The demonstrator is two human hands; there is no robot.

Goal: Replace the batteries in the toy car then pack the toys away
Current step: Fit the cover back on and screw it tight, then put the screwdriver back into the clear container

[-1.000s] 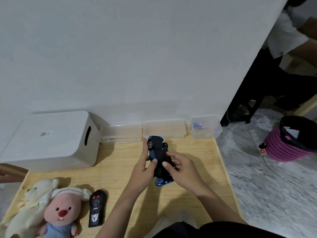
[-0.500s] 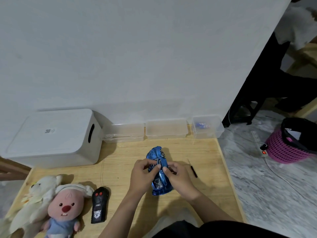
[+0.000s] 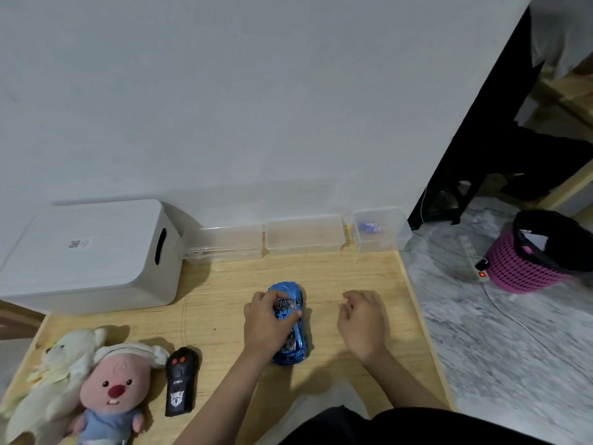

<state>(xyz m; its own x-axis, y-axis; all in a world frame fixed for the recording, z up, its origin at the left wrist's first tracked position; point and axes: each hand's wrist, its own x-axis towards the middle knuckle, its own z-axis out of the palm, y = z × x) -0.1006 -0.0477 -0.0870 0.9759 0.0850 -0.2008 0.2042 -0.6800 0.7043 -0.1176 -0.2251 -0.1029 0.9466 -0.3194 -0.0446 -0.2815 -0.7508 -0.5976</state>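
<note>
The shiny blue toy car [image 3: 290, 289] stands on its wheels on the wooden table [image 3: 353, 271], nose pointing away from me. My left hand [image 3: 266, 322] grips it across the roof from the left. My right hand [image 3: 361, 322] rests on the table to the right of the car, apart from it, with fingers curled down; whatever is under them is hidden. A black remote control [image 3: 180, 380] lies at the lower left. Beside it lie a pink plush [image 3: 112, 387] and a white plush [image 3: 61, 364]. Blue batteries [image 3: 370, 228] sit in the rightmost clear container [image 3: 382, 216].
A white lidded storage box [image 3: 90, 252] stands at the back left against the wall. Two more clear containers [image 3: 224, 242] [image 3: 303, 234] line the back edge. Off the table's right edge are a marble floor, a pink basket [image 3: 526, 268] and a power strip [image 3: 481, 271].
The car was turned from underside-up to wheels-down and set on the table. My right hand left it and moved right, over where a small black screwdriver lay.
</note>
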